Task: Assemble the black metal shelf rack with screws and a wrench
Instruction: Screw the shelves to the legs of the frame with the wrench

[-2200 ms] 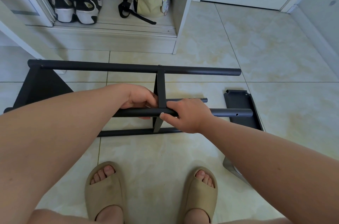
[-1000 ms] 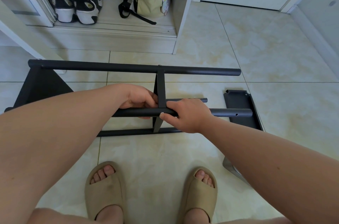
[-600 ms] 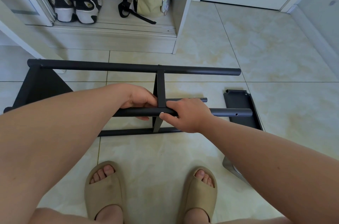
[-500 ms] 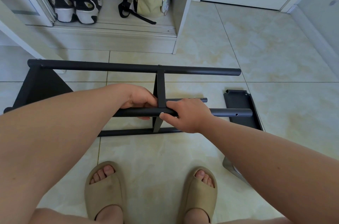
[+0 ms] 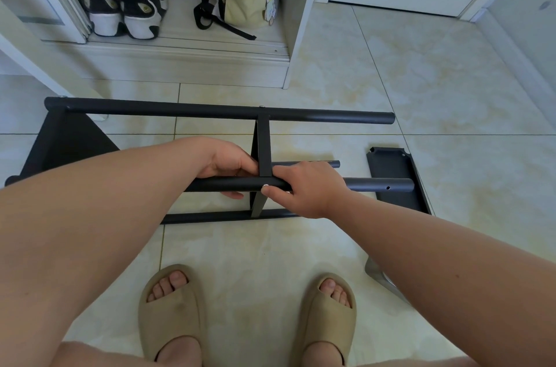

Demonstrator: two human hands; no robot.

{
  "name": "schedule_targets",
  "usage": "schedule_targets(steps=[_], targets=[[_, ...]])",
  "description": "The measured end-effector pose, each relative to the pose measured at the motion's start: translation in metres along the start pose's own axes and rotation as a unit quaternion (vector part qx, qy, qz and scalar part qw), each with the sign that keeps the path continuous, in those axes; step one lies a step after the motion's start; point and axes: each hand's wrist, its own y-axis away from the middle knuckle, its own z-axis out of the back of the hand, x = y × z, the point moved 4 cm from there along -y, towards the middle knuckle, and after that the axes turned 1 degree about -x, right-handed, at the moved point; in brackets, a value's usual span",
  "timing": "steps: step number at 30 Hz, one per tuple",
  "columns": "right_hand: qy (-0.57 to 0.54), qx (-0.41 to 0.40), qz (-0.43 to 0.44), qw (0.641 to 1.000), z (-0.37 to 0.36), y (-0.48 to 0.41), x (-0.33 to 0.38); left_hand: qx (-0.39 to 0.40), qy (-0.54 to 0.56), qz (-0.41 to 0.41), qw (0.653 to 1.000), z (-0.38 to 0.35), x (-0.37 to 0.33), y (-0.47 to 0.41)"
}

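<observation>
Clasping the near tube (image 5: 379,185) on both sides of the cross brace (image 5: 264,150), I have my left hand (image 5: 228,166) wrapped round it, thumb underneath, and my right hand (image 5: 304,189) curled over it just right of the joint. The black rack (image 5: 210,216) lies on its side on the tiled floor (image 5: 255,252), in front of my feet. Its left end panel (image 5: 60,144) looks joined, and a screw head (image 5: 262,107) shows where the brace meets the far tube (image 5: 180,109). At the right the tube ends are bare, one hole (image 5: 388,187) unfilled, with the loose end panel (image 5: 388,165) flat beneath them. I judge it about half built. Matte round tubes, flat brace; I see no wrench.
</observation>
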Motion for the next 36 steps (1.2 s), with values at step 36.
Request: schedule_targets(steps=[36], targets=[[0.008,-0.008,0.002,1.000,-0.0012,0.0001,-0.0006,-0.004,0.025,-0.034,0.999,0.0011,0.0000,-0.0007]])
